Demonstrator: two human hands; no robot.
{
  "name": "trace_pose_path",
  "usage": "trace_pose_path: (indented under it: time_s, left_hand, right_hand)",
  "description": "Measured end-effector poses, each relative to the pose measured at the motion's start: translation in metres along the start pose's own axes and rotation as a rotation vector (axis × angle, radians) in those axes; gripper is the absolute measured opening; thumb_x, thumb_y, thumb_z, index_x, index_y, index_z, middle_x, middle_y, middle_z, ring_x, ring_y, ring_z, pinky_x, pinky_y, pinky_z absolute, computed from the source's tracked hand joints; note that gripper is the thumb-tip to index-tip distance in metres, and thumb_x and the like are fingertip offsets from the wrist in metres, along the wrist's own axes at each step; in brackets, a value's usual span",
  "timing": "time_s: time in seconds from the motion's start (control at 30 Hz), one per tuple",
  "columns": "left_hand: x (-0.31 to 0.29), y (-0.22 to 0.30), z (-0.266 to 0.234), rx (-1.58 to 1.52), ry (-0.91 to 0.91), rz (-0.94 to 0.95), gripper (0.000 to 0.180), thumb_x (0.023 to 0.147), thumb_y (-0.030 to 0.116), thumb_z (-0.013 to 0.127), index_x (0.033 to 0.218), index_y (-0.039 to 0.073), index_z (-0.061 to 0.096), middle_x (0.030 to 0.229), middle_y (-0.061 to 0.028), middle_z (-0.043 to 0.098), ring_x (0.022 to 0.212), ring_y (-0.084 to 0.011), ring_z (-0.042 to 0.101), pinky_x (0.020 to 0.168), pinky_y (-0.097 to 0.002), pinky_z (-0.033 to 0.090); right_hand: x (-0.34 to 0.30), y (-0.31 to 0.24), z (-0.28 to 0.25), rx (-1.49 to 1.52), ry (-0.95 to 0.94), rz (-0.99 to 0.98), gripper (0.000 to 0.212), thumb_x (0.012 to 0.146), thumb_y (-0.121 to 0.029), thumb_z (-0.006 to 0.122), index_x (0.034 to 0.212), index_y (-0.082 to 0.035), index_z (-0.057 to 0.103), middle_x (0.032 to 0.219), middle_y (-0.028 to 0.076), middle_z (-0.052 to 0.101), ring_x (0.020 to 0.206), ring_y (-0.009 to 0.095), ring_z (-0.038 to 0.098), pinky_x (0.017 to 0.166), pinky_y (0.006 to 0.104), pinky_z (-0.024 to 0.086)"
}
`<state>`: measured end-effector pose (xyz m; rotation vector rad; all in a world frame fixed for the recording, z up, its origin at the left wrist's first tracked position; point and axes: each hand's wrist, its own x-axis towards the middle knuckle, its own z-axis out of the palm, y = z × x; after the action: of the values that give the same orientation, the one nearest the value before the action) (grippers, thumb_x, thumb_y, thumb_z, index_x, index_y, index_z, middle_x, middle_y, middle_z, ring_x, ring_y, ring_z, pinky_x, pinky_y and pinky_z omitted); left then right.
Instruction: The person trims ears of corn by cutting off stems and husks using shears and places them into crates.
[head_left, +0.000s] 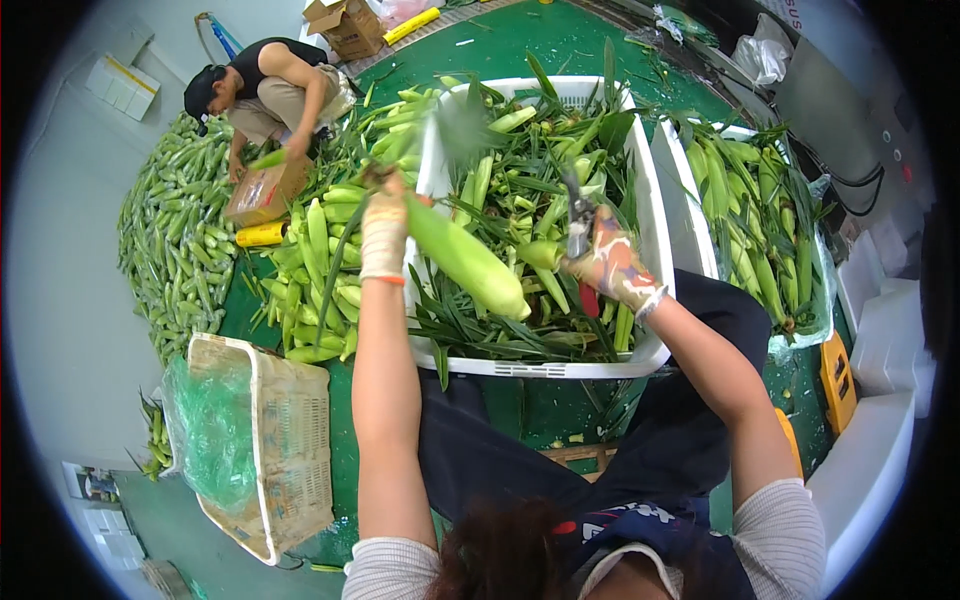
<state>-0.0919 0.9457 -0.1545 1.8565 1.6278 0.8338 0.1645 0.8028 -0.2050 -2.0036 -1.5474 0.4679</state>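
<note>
My left hand (385, 228), in a cream glove with an orange cuff edge, is closed on the stem end of a green-husked corn ear (468, 262). The ear slants down to the right over a white plastic crate (535, 369) full of cut leaves, husks and stalk pieces. In a patterned glove, my right hand (612, 265) grips pruning shears (579, 222) above the same crate. Their dark blades point up, and a red handle shows under the hand. A pale green stub lies beside the shears; whether it touches them I cannot tell.
Husked-on corn ears (318, 240) are heaped left of the crate. A second crate of corn (745, 200) stands at the right. Far left, a person (270, 85) crouches by a cardboard box (268, 192) and bagged corn (180, 220). A dirty white basket (295, 440) holds green plastic.
</note>
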Motion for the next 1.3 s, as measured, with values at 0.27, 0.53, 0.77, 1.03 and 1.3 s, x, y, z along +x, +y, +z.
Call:
trace_pose_path:
  time_s: [0.27, 0.53, 0.77, 1.03, 1.3]
  left_hand:
    - [-0.03, 0.044, 0.072, -0.023, -0.187, 0.431, 0.065, 0.079, 0.053, 0.059, 0.118, 0.002, 0.05, 0.086, -0.0092, 0.065, 0.07, -0.0193, 0.059, 0.07, -0.0286, 0.046]
    - [-0.08, 0.029, 0.094, -0.57, -0.431, 0.001, 0.053, 0.076, 0.015, 0.072, 0.117, -0.005, 0.045, 0.097, -0.01, 0.064, 0.087, -0.0145, 0.06, 0.079, -0.0261, 0.047]
    - [-0.071, 0.018, 0.076, 0.008, -0.326, 0.021, 0.064, 0.069, 0.029, 0.075, 0.117, -0.003, 0.048, 0.095, -0.0154, 0.066, 0.085, -0.0302, 0.063, 0.075, -0.0334, 0.049]
    - [-0.076, 0.019, 0.052, -0.456, -0.748, -0.077, 0.073, 0.071, 0.009, 0.075, 0.13, -0.008, 0.034, 0.095, -0.0075, 0.064, 0.084, -0.0113, 0.059, 0.077, -0.0241, 0.049]
    - [0.045, -0.089, -0.01, -0.905, -0.124, -0.331, 0.045, 0.086, 0.038, 0.057, 0.117, 0.006, 0.055, 0.112, -0.009, 0.058, 0.098, -0.0243, 0.056, 0.092, -0.04, 0.043]
  right_hand:
    - [-0.02, -0.008, 0.033, 0.914, -0.211, 0.0, 0.058, 0.065, -0.007, 0.08, 0.111, -0.002, 0.046, 0.098, 0.004, 0.059, 0.09, 0.013, 0.057, 0.079, 0.0274, 0.05]
    - [-0.026, -0.013, 0.006, 0.629, -0.395, -0.044, 0.07, 0.067, -0.035, 0.079, 0.117, 0.0, 0.045, 0.1, 0.015, 0.059, 0.093, 0.023, 0.056, 0.083, 0.0316, 0.045]
    - [-0.012, 0.038, -0.012, 0.386, -0.593, -0.246, 0.056, 0.073, -0.023, 0.076, 0.113, -0.001, 0.043, 0.083, 0.006, 0.057, 0.075, 0.014, 0.055, 0.069, 0.0293, 0.048]
    - [-0.003, 0.033, -0.012, 1.215, -0.861, 0.293, 0.021, 0.079, -0.02, 0.07, 0.082, -0.005, 0.056, 0.058, 0.003, 0.054, 0.044, 0.011, 0.051, 0.038, 0.0245, 0.043]
    - [-0.007, 0.066, -0.071, 0.684, -1.182, 0.343, 0.034, 0.082, -0.034, 0.065, 0.098, -0.004, 0.062, 0.073, 0.001, 0.06, 0.065, 0.012, 0.06, 0.057, 0.0284, 0.051]
